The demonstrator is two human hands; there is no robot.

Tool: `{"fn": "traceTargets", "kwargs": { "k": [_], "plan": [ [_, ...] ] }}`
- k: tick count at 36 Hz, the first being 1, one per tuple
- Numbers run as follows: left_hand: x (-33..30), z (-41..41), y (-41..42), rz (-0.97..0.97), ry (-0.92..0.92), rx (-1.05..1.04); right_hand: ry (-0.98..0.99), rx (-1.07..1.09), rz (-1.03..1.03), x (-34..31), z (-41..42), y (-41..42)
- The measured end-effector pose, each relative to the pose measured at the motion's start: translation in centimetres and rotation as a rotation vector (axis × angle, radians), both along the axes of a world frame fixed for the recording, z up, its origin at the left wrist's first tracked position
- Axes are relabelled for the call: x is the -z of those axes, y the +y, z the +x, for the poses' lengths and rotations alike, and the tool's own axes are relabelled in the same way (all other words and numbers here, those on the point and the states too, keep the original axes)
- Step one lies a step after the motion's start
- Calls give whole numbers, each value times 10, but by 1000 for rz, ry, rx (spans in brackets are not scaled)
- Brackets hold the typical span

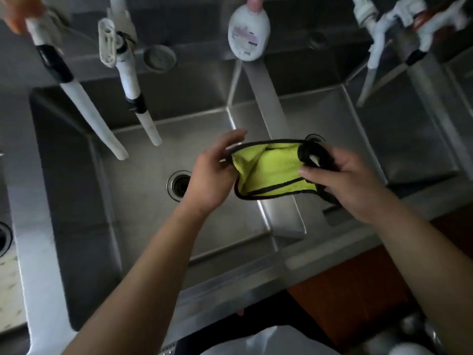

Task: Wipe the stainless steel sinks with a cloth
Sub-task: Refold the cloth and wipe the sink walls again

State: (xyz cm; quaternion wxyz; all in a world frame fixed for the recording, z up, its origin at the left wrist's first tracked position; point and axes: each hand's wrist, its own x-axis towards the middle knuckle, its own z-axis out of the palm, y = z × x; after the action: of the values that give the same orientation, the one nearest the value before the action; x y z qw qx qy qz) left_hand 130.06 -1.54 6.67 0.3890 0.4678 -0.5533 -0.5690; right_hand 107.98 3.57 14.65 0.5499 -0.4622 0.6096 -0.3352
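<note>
A yellow-green cloth (268,170) with a black border hangs stretched between both hands, above the divider (279,124) that separates two stainless steel sinks. My left hand (212,172) pinches its left edge, fingers partly spread. My right hand (350,183) grips the bunched right end, where the black side is rolled up. The left sink (143,160) has a round drain (180,185) just left of my left wrist. The right sink (378,139) lies behind my right hand; its drain (315,137) peeks above the cloth.
Two white taped spouts (102,129) (146,121) slant down over the left sink. A white bottle (248,34) stands on the back ledge above the divider. More white pipework (389,32) is at the upper right. A third basin's drain (3,239) shows at the far left.
</note>
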Motion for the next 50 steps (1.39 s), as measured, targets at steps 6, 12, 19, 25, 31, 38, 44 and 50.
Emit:
{"fn": "traceTargets", "kwargs": {
  "k": [6,12,19,25,31,38,44,50],
  "plan": [
    [-2,1,-2,-41,-91,290,260,124,-103,12,12,-3],
    [21,-11,20,48,-212,320,337,-173,17,44,23,11],
    [40,5,38,52,-452,239,172,-217,74,66,19,5],
    [63,10,38,120,-407,121,180,-346,77,97,42,-9],
    [120,13,21,543,-70,-33,558,-289,-163,119,32,-51],
    [191,5,-28,619,-555,-352,1201,-292,-104,164,-18,-110],
    [207,-13,-95,100,-820,-382,1173,-366,-220,194,-32,-110],
    [268,-30,-129,235,-942,193,1135,-313,-299,206,-35,-112]
  ]
}}
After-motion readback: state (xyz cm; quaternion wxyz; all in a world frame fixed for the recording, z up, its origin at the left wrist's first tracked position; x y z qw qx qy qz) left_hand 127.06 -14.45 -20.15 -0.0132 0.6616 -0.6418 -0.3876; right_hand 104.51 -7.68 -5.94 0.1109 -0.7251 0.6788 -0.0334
